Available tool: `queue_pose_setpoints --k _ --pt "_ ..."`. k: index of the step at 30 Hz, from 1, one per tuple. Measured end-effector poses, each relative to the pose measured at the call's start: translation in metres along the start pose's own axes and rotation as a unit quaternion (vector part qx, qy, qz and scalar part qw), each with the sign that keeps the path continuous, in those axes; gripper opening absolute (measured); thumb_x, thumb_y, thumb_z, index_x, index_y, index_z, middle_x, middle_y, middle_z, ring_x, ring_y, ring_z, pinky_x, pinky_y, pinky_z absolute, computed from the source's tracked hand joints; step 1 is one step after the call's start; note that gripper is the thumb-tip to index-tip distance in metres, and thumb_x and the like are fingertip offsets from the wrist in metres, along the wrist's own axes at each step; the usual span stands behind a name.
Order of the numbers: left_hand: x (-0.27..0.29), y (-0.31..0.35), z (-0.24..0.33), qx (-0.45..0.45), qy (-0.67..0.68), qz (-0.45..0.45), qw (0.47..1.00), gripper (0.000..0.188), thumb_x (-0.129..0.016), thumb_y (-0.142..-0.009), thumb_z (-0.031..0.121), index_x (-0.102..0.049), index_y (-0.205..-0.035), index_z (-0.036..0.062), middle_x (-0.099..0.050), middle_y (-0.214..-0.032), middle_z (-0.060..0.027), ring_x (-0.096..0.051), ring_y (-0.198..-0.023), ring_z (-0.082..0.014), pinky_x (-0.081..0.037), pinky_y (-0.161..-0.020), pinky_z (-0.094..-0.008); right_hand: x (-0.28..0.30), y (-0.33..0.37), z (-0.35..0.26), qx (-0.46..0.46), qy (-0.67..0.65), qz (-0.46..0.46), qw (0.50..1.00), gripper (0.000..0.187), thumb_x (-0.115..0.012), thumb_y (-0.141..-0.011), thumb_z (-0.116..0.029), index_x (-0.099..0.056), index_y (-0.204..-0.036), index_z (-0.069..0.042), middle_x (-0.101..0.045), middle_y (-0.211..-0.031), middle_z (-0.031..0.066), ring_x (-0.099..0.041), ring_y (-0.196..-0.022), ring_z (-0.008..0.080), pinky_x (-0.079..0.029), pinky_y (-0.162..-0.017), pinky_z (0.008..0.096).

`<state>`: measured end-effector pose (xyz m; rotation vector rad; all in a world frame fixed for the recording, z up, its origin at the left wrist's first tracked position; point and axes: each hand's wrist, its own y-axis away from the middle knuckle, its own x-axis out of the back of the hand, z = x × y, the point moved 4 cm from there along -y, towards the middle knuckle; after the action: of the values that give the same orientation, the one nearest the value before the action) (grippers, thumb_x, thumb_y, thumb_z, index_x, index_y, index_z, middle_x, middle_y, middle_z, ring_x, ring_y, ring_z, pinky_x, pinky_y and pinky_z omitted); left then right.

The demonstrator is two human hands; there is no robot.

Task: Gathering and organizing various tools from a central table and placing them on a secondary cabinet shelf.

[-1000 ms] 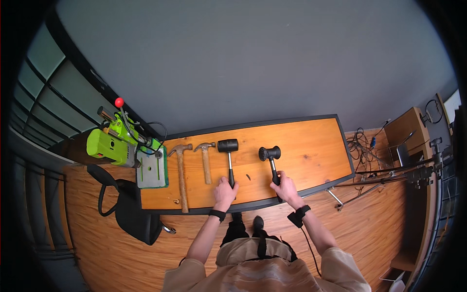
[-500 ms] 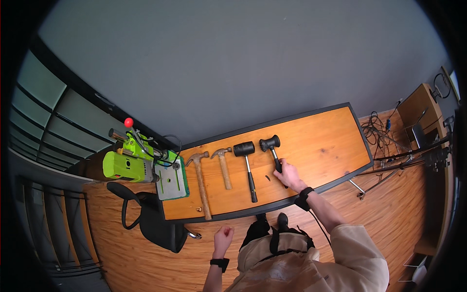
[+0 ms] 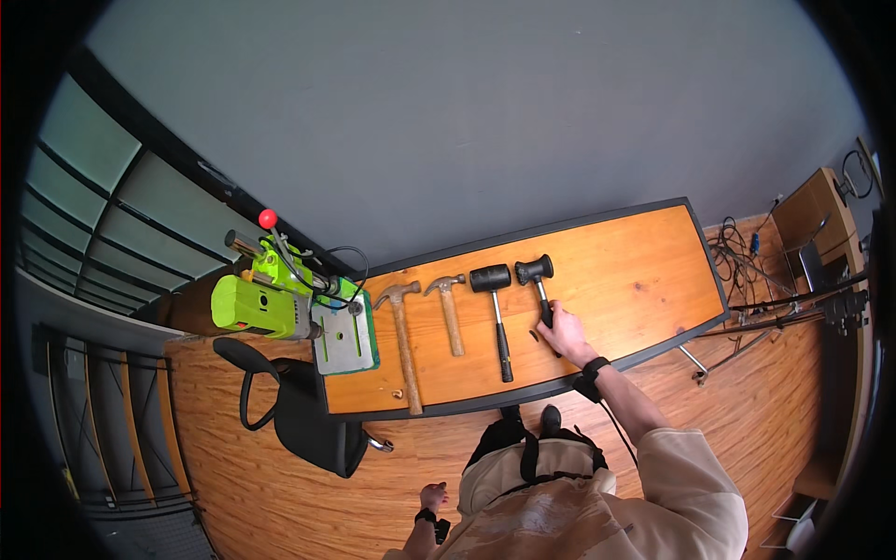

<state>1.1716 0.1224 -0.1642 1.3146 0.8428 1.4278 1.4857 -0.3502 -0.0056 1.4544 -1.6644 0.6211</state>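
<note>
My right hand [image 3: 567, 334] is closed around the black handle of a meat mallet [image 3: 535, 270], whose dark metal head has a knobbed end. The mallet lies on the wooden table [image 3: 616, 280], head toward the wall. To its left, in a row, lie a black rubber mallet [image 3: 491, 278], a short claw hammer [image 3: 452, 322] with a wooden handle, and a longer claw hammer [image 3: 403, 347]. A small dark mark or piece [image 3: 534, 336] shows beside my right fingers. My left hand [image 3: 432, 497] hangs below the table's near edge, fingers curled, with nothing visible in it.
A green drill press [image 3: 271, 291] stands at the table's left end, its grey base plate [image 3: 343, 343] on the tabletop. A black chair [image 3: 317, 420] is close to the near left corner. Tangled cables [image 3: 737, 261] and metal stand legs [image 3: 737, 353] are beyond the right end.
My left hand has dropped lower, closer to my body. The whole view has shifted, so the table and tools appear farther right. My right hand stays on the meat mallet's handle.
</note>
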Motion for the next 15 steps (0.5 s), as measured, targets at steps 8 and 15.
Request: queue_pose_setpoints --k 8,15 --pt "0.003 -0.004 0.022 -0.179 0.024 0.036 0.983 0.018 -0.065 -0.084 0.018 -0.058 -0.091 0.0025 -0.058 -0.073 -0.0058 -0.056 -0.058 -0.0159 -0.048 -0.051 -0.0304 -0.002 0.005 -0.011 0.022 -0.022 0.018 0.999 0.049 -0.065 -0.077 -0.024 -0.045 -0.115 0.0 -0.062 -0.094 0.0235 -0.062 -0.083 0.0397 -0.051 -0.074 0.0452" --pt "-0.001 -0.014 0.059 -0.187 0.05 0.027 0.981 0.015 -0.066 -0.083 0.015 -0.056 -0.087 0.0041 -0.057 -0.072 -0.0039 -0.055 -0.058 -0.0142 -0.046 -0.049 -0.0287 0.008 0.006 -0.01 -0.026 -0.004 0.01 1.0 0.05 -0.064 -0.079 -0.03 -0.046 -0.114 0.0 -0.058 -0.106 0.0239 -0.061 -0.088 0.0402 -0.05 -0.076 0.0459"
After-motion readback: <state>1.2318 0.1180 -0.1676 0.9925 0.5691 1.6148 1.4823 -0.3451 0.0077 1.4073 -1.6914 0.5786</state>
